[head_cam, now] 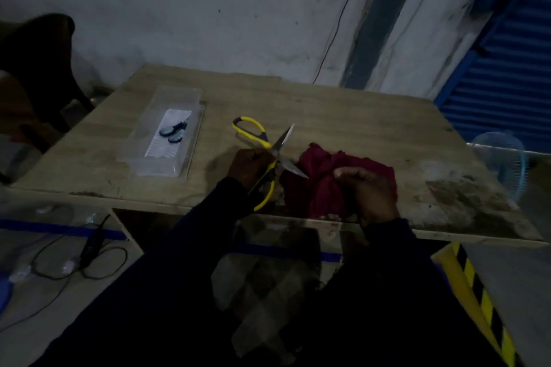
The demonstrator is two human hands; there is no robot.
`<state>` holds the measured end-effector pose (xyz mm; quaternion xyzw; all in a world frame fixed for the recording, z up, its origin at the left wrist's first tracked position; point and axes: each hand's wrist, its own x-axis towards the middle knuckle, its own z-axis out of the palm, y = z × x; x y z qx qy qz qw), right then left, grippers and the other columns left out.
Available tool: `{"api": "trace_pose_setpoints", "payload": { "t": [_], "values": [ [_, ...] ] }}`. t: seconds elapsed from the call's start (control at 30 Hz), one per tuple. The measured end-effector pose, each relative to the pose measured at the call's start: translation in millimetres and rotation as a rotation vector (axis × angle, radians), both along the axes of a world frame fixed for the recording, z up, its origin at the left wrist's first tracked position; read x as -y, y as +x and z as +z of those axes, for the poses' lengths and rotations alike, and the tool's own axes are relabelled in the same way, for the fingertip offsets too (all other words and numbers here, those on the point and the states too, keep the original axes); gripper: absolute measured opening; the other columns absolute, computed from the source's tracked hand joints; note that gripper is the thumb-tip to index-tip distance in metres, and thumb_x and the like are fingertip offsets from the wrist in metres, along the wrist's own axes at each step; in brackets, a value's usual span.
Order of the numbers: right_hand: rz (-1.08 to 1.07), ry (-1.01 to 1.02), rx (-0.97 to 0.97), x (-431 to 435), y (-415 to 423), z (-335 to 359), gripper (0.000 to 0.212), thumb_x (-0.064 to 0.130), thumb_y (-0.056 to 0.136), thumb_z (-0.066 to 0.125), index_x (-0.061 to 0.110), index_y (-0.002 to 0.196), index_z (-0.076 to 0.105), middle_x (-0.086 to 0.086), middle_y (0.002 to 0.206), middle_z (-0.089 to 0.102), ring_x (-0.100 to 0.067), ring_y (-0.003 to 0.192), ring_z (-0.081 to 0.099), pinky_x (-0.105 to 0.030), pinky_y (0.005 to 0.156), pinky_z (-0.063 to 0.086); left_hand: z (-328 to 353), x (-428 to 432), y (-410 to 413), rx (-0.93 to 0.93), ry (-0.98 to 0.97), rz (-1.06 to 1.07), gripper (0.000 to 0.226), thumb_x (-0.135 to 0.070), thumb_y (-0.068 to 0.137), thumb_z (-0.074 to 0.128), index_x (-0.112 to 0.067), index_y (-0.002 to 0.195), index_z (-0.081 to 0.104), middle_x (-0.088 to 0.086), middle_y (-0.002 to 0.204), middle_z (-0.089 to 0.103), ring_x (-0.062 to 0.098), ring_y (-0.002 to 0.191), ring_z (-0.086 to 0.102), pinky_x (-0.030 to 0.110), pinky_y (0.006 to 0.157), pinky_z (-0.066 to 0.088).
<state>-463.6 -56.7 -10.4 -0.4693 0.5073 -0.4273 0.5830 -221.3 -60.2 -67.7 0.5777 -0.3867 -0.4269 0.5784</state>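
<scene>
Yellow-handled scissors point(269, 155) lie spread wide open over the near middle of the wooden table point(343, 116). My left hand point(249, 168) grips their lower handle near the pivot. One blade points up and away; the other points right, its tip at the edge of a crumpled dark red cloth point(317, 179). My right hand point(371, 192) grips the cloth at its near right side, close to the table's front edge.
A clear plastic tray point(149, 155) on the table's left holds a white card and a small dark pair of scissors point(173, 132). A dark chair point(35, 68) stands far left. A black cable point(89, 250) lies on the floor. Blue shutter point(507, 68) at right; yellow-black striped edge point(480, 298) near right.
</scene>
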Motion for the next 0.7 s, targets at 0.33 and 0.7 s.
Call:
{"api": "trace_pose_setpoints", "payload": {
  "t": [0.33,0.7],
  "values": [
    [-0.193,-0.334,-0.296,20.4,32.4,27.6,0.010,0.013,0.080,0.076,0.004,0.078,0.074,-0.009,0.080,0.074,-0.005,0.065,0.063,-0.023,0.068,0.053,9.1,1.9,1.6,0.085,-0.014,-0.018,0.033,-0.030,0.088,0.073,-0.021,0.057,0.073,0.002,0.052,0.064,0.013,0.048,0.057,0.027,0.055,0.042],
    [0.194,-0.144,-0.394,25.8,85.7,27.1,0.008,0.006,0.072,0.083,0.002,0.071,0.076,-0.019,0.072,0.071,-0.027,0.067,0.070,-0.033,0.065,0.060,4.8,3.7,4.2,0.124,0.005,-0.056,0.036,-0.033,0.089,0.072,-0.010,0.061,0.075,0.009,0.056,0.069,0.017,0.053,0.063,0.030,0.059,0.047]
  ]
}}
